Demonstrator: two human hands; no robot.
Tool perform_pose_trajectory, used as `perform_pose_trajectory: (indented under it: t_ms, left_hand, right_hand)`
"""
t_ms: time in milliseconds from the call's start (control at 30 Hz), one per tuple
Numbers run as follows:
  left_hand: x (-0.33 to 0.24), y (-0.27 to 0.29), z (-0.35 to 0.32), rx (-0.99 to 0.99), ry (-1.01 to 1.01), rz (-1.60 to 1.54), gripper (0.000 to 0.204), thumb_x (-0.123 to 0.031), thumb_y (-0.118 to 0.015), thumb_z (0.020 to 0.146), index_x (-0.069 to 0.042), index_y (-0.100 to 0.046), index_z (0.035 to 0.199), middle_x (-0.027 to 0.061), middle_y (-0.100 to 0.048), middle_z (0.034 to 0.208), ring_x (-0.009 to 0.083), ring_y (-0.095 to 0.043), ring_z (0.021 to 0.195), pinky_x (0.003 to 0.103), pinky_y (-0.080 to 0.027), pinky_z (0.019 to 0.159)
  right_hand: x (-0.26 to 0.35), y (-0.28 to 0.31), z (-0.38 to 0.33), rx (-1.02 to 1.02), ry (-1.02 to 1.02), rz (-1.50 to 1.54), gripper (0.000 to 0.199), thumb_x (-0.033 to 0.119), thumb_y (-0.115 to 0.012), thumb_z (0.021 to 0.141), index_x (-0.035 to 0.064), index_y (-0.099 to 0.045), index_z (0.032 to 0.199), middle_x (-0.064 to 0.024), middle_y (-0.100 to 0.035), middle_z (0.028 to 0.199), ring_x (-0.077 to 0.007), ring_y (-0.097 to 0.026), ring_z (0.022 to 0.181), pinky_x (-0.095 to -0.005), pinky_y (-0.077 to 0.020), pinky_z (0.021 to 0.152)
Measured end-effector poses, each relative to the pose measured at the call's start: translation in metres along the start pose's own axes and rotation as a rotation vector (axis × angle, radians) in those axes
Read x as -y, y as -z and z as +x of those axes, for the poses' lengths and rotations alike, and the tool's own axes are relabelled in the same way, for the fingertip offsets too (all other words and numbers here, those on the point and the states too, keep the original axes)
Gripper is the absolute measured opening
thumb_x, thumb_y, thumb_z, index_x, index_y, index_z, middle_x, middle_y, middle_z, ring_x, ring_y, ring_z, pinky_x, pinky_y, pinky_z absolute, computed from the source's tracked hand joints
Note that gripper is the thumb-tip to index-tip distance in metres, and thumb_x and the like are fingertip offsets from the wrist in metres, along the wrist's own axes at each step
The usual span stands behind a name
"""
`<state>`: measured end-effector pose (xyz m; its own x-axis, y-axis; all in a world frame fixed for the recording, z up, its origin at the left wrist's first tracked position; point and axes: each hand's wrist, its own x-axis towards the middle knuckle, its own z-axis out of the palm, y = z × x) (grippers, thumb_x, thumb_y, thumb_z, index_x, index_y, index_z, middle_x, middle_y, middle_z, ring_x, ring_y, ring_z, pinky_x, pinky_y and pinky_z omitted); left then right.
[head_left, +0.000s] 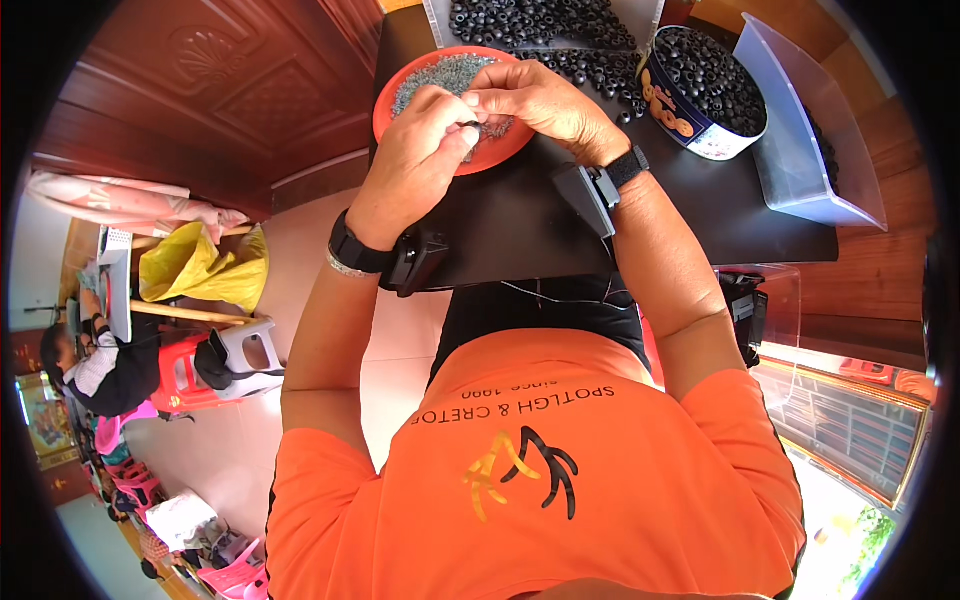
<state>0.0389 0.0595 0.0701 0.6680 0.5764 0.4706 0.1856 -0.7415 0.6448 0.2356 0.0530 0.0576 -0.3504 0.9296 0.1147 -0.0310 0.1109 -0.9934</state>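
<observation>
My left hand [420,160] is closed in a pinch, with a small black round part [472,125] between thumb and fingers. Its fingertips meet those of my right hand [550,105], which also pinches; what the right fingers hold, if anything, is too small to make out. Both hands are over a red-orange bowl [384,112] filled with small silvery pieces [440,74]. Behind it, a whitish tray [648,22] bears many black round parts [545,25], some with holes, and several of them lie loose near its front edge.
Right of my hands stands a round blue-and-white tin [715,146] heaped with similar black parts. Beside it is a translucent plastic bin [790,130]. All rest on a dark table [690,215]. A cable [560,298] hangs at its near edge. Another person [105,370] sits far left, near stools [190,365].
</observation>
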Motion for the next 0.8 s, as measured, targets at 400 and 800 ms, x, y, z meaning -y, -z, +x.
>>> perform_pose_trajectory:
  t_ms: [400, 800]
  left_hand:
    - [0.020, 0.000, 0.000, -0.053, 0.388, -0.969, 0.021, -0.021, -0.048, 0.094, -0.003, -0.058, 0.098, 0.0046, -0.060, 0.092, 0.0145, -0.056, 0.083, 0.026, -0.041, 0.079]
    - [0.016, 0.002, 0.001, -0.125, 0.593, -1.152, 0.018, -0.019, -0.048, 0.094, -0.006, -0.056, 0.102, 0.0081, -0.063, 0.091, 0.0193, -0.061, 0.077, 0.029, -0.046, 0.069]
  right_hand:
    - [-0.010, -0.001, 0.005, -0.055, -0.012, 0.055, 0.016, 0.020, -0.059, 0.093, 0.0053, -0.064, 0.096, 0.0039, -0.062, 0.085, -0.0050, -0.053, 0.078, -0.0199, -0.0432, 0.075]
    - [0.002, 0.010, 0.001, -0.119, 0.172, 0.091, 0.016, 0.012, -0.064, 0.089, 0.0024, -0.064, 0.102, 0.0003, -0.063, 0.091, -0.0083, -0.057, 0.086, -0.0223, -0.0453, 0.083]
